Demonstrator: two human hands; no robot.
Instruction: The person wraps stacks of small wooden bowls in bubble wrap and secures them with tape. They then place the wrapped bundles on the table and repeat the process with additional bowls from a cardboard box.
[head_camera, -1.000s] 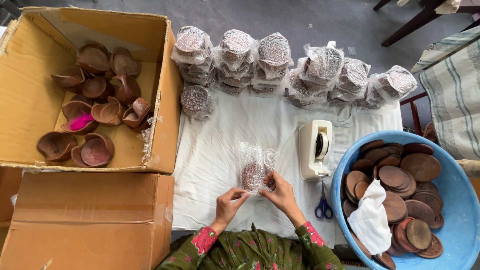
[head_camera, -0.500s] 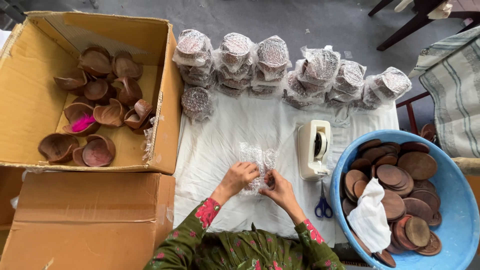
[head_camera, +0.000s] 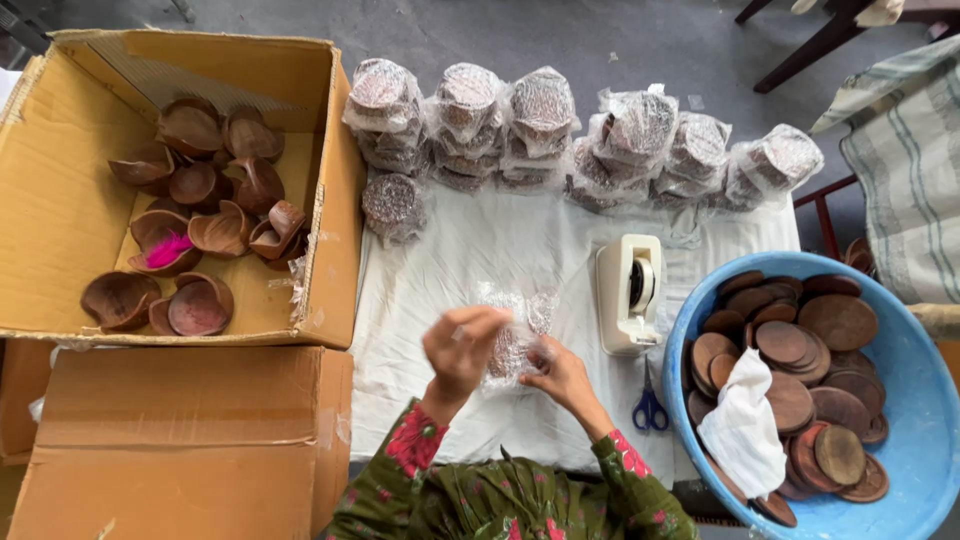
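Observation:
A small brown disc in clear plastic wrap (head_camera: 512, 340) sits between both hands above the white cloth (head_camera: 450, 270). My left hand (head_camera: 460, 350) is raised over the wrap's left side with fingers curled on the plastic. My right hand (head_camera: 562, 375) grips the wrap from the right. Both sleeves are green with red flowers.
A row of wrapped disc stacks (head_camera: 540, 120) lines the cloth's far edge. A white tape dispenser (head_camera: 630, 290) and blue-handled scissors (head_camera: 650, 405) lie to the right. A blue basin (head_camera: 920, 440) holds brown discs and a white rag (head_camera: 745, 430). An open cardboard box (head_camera: 60, 220) holds brown bowls.
My left hand has lifted and moved over the top of the wrapped disc. The right hand stays on the wrap's right side.

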